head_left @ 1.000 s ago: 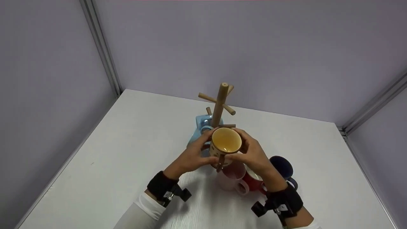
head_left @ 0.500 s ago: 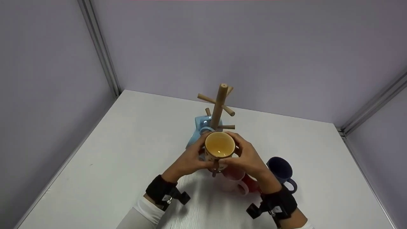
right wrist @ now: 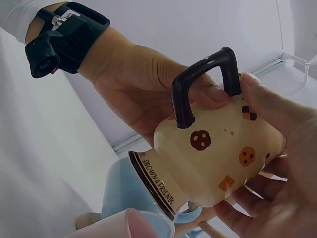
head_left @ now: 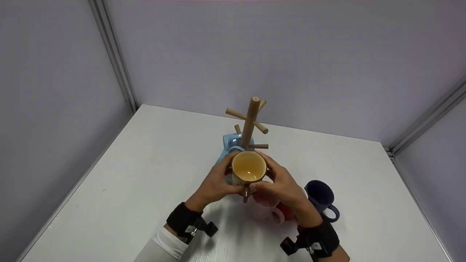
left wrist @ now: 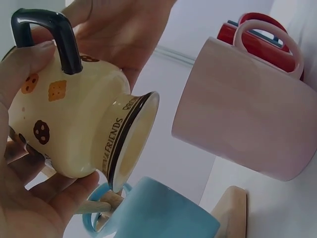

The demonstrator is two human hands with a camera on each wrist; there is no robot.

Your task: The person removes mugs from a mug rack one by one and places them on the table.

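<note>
Both hands hold a cream mug [head_left: 249,168] with cookie pictures and a dark handle [right wrist: 198,84], just in front of the wooden mug tree [head_left: 251,120]. The mug is tipped, with its yellow inside facing up toward the head camera and its handle turned toward me. My left hand [head_left: 217,181] curls round its left side and my right hand [head_left: 277,181] round its right. In the wrist views the cream mug [left wrist: 74,129] lies between both palms, a fingertip touching the handle [left wrist: 54,34]. A light blue mug [head_left: 228,143] hangs low on the tree behind it.
A pink mug [head_left: 263,210], a red mug [head_left: 288,214] and a navy mug [head_left: 320,196] stand on the white table [head_left: 145,174] under and right of my right hand. Grey partition walls close off the back and sides. The tree's upper pegs [head_left: 235,114] are bare.
Both hands, holding the cream mug, have drifted slightly left and down in the head view, toward the tree's lower pegs. The grip is unchanged.
</note>
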